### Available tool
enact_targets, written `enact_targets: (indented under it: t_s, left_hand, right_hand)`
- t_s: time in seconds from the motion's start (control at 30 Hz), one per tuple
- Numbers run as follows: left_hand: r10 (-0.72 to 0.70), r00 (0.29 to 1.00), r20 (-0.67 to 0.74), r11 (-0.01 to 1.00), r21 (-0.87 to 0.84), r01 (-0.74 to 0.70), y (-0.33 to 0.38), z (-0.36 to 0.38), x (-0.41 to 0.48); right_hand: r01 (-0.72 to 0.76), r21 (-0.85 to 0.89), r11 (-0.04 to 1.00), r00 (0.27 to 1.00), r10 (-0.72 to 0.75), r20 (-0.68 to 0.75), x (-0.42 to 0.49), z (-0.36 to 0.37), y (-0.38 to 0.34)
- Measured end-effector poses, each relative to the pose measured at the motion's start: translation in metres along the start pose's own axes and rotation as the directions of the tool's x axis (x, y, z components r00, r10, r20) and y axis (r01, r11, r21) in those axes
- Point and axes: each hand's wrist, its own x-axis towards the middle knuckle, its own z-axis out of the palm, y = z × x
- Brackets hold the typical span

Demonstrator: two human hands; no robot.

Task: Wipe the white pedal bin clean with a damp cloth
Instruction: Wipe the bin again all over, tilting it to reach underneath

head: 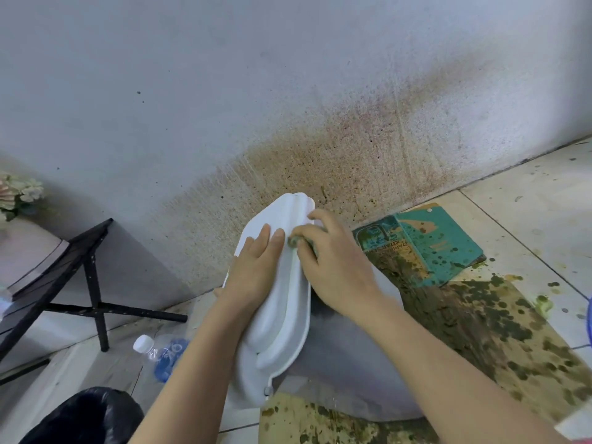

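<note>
Bin: the white pedal bin (pixel 346 363) stands on the floor below a brown-spattered wall (pixel 336 149). Its lid (pixel 282 315) is swung up on edge.
Step in hand: wiping the raised lid. The lid's face looks clean; the bin's body is largely hidden under the right arm, so its state cannot be judged.
Right hand: the right hand (pixel 333 267) is at the lid's upper rim, its fingers curled round a greenish cloth (pixel 294 242) pressed against the lid.
Left hand: the left hand (pixel 256 267) lies flat on the lid's face with straight fingers, bracing it just beside the right hand.
Next move: probably drawing the cloth down the rim toward the hinge, with the lid braced against folding shut.
Around the bin: stained cardboard (pixel 464 331) lies under it and to its right, with a spotted teal book (pixel 442 241) beyond that. A water bottle (pixel 160 350) lies to the bin's left.
</note>
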Motion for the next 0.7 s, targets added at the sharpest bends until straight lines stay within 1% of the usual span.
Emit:
enact_targets:
  t_s: [0.07,0.13,0.2,0.27,0.4,0.53,0.6,0.7]
  left_hand:
    - [-0.020,1.000,0.023,0.995,-0.094,0.022,-0.007,-0.009,0.001]
    - [-0.069,0.997,0.037,0.986,-0.151,0.073,-0.015,-0.018,0.002]
    - [-0.106,0.994,0.017,0.979,-0.174,0.107,-0.022,-0.024,0.005]
    - [-0.123,0.992,0.000,0.976,-0.182,0.121,-0.027,-0.026,0.007]
    - [-0.113,0.994,-0.001,0.979,-0.172,0.111,-0.033,-0.028,0.009]
    - [-0.176,0.984,0.021,0.958,-0.224,0.176,-0.036,-0.030,0.006]
    - [-0.185,0.983,0.010,0.958,-0.220,0.182,-0.036,-0.029,0.003]
    - [-0.157,0.988,-0.005,0.967,-0.202,0.153,-0.033,-0.025,0.004]
  right_hand:
    - [-0.020,-0.070,0.997,0.999,0.023,0.044,0.029,0.012,0.001]
    - [-0.026,-0.139,0.990,0.996,0.039,0.086,0.052,0.024,0.000]
    - [0.008,-0.189,0.982,0.992,0.016,0.124,0.063,0.032,-0.003]
    - [0.055,-0.191,0.980,0.992,-0.031,0.125,0.058,0.037,-0.007]
    - [0.150,-0.026,0.988,0.985,-0.147,0.086,-0.002,0.039,-0.019]
    - [0.196,0.092,0.976,0.974,-0.205,0.093,-0.070,0.031,-0.040]
    - [0.244,0.070,0.967,0.962,-0.251,0.105,-0.091,0.028,-0.049]
    - [0.340,-0.036,0.940,0.931,-0.331,0.154,-0.106,0.026,-0.054]
